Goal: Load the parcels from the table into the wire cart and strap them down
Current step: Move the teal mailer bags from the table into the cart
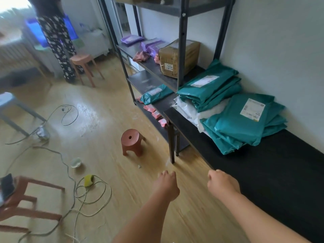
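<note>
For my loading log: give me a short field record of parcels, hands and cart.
parcels: teal parcels and white parcels piled on the black table
left hand: curled, empty, over the floor
right hand: curled, empty, by the table edge
wire cart: not in view
shelf unit: cardboard box

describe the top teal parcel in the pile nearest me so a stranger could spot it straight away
Find the long black table along the right-hand white wall. Of its two teal piles, take the nearer pile. The parcel is the top bag, the only one in that pile showing a white label.
</note>
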### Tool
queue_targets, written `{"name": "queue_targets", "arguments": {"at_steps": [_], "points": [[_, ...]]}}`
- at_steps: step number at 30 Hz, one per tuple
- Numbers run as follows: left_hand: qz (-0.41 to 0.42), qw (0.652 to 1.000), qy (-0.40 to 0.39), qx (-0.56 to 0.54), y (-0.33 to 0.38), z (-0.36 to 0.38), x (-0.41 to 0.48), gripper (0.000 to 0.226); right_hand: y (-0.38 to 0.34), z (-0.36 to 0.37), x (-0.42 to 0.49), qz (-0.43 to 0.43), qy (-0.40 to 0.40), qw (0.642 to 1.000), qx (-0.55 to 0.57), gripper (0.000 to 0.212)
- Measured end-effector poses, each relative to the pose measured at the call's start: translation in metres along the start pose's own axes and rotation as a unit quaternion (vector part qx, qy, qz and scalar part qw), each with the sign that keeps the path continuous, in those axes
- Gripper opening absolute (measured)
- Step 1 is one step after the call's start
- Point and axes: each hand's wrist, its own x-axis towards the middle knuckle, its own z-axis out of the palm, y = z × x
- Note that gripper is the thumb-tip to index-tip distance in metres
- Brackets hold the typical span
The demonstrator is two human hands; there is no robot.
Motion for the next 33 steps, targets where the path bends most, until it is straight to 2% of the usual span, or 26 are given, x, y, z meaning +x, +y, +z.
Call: {"name": "queue_targets", "arguments": {"at_steps": [5, 10, 13, 16, 23, 28, 33], "points": [[0.029, 0.998, 0.059, -0.009, 0.0, -0.035, 0.041, 0.05, -0.012, -0.031, 0.036, 0.019, 0.031, 0.999, 0.008, 0.015], [0.068, 0.993, 0.09, -0.019, -0.008, -0.075, 0.089, 0.05, -0.035, -0.051, 0.075, 0.054, 0.071, 0.995, 0.037, 0.016], [0.094, 0.989, 0.104, -0.049, -0.017, -0.111, 0.129, 0.041, -0.058, -0.068, 0.106, 0.083, 0.09, 0.991, 0.054, 0.016], [0.121, 0.983, 0.112, -0.083, -0.02, -0.15, 0.167, 0.042, -0.08, -0.09, 0.132, 0.118, 0.12, 0.983, 0.07, 0.016], [0.229, 0.956, 0.126, -0.13, 0.001, -0.215, 0.225, 0.047, -0.109, -0.143, 0.176, 0.199, 0.227, 0.947, 0.108, 0.02], [0.298, 0.936, 0.138, -0.125, 0.036, -0.242, 0.246, 0.04, -0.102, -0.185, 0.206, 0.232, 0.306, 0.896, 0.221, 0.015], [0.307, 0.933, 0.13, -0.14, 0.067, -0.256, 0.269, 0.039, -0.086, -0.202, 0.236, 0.235, 0.317, 0.875, 0.281, 0.039]]}}
